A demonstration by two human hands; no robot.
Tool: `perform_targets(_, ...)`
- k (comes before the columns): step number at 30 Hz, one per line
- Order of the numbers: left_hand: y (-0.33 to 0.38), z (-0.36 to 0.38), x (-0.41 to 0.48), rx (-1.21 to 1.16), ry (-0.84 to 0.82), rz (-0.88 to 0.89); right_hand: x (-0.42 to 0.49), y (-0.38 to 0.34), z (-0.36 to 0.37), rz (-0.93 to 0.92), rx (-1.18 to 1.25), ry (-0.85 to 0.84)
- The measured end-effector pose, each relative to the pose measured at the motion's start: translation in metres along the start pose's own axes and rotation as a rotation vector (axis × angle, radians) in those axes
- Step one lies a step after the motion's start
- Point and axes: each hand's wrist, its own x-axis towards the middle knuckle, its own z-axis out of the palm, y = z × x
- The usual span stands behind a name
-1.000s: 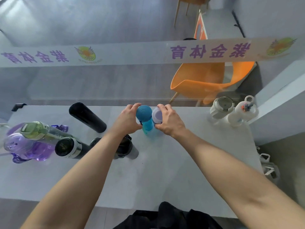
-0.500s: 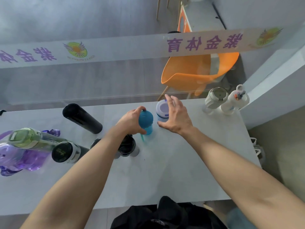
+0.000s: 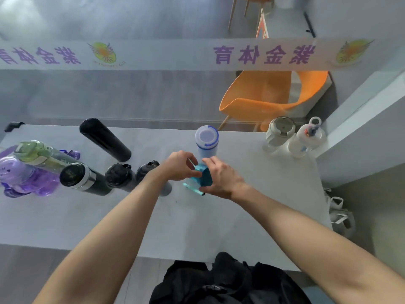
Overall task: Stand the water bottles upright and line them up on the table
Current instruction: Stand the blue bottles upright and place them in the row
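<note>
Both hands hold a blue bottle (image 3: 202, 179) tilted over the table's (image 3: 197, 227) middle. My left hand (image 3: 178, 165) grips its far side and my right hand (image 3: 221, 178) wraps its teal cap end. Just behind stands a white bottle with a blue band (image 3: 206, 140), upright and untouched. A black flask (image 3: 105, 139) stands at the back left. Left of my hands stand a steel-ringed black flask (image 3: 84, 179) and two black-lidded bottles (image 3: 119, 177) (image 3: 147, 170). A green bottle (image 3: 41, 153) and a purple bottle (image 3: 24, 178) are at the far left.
Two white bottles (image 3: 279, 133) (image 3: 308, 137) stand upright at the table's back right corner. An orange chair (image 3: 269, 95) sits beyond a glass partition with a printed strip. A white ledge (image 3: 359, 128) borders the right side. A dark bag (image 3: 219, 279) lies at the near edge.
My right hand let go of the white bottle, which now stands alone, and joined my left hand on the blue bottle. The blue bottle came toward me and tilted.
</note>
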Motion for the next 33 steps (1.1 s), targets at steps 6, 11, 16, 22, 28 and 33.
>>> perform_targets(6, -0.003, 0.02, -0.004, 0.09, 0.079, -0.036, -0.016, 0.023, 0.015, 0.063, 0.048, 0.028)
perform_targets(11, 0.008, 0.006, 0.005, 0.079, 0.449, 0.008, -0.028, 0.055, -0.011, 0.108, 0.126, 0.253)
perform_targets(16, 0.047, -0.002, 0.036, 0.046, 0.346, 0.118, -0.017, 0.083, -0.041, 0.192, 0.065, 0.388)
perform_targets(22, 0.071, 0.003, 0.071, 0.075, 0.352, 0.109, 0.013, 0.103, -0.076, 0.263, 0.12, 0.382)
perform_targets(28, 0.089, -0.003, 0.092, 0.086, 0.342, 0.132, 0.044, 0.101, -0.095, 0.269, 0.12, 0.341)
perform_targets(33, 0.083, -0.015, 0.101, 0.099, 0.376, 0.091, 0.061, 0.094, -0.098, 0.239, 0.135, 0.321)
